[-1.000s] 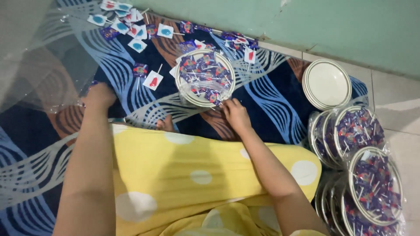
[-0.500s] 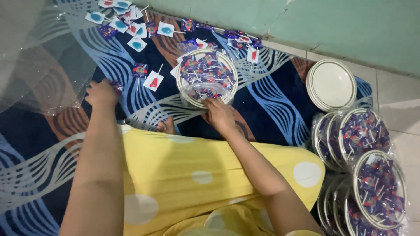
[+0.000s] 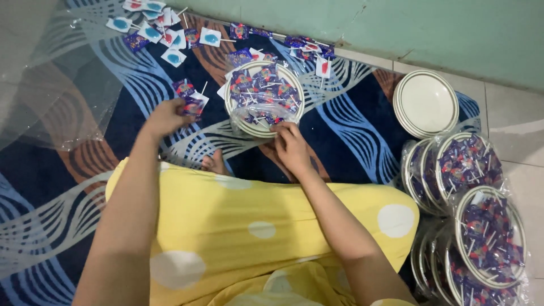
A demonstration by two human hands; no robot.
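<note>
On a blue patterned rug (image 3: pixel 351 122), left hand (image 3: pixel 164 118) clasped round wrapped lollipops (image 3: pixel 191 102), right hand (image 3: pixel 292 146) pinching clear wrap (image 3: pixel 258 112) at the edge of a candy-filled plate (image 3: pixel 263 97).

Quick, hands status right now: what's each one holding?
Left hand: closed on wrapped lollipops.
Right hand: pinching the clear plastic wrap at the near rim of the plate.

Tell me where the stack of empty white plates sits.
In the head view, the stack of empty white plates sits upper right on the patterned blue rug, near the green wall, above the plastic-wrapped candy plates.
</note>
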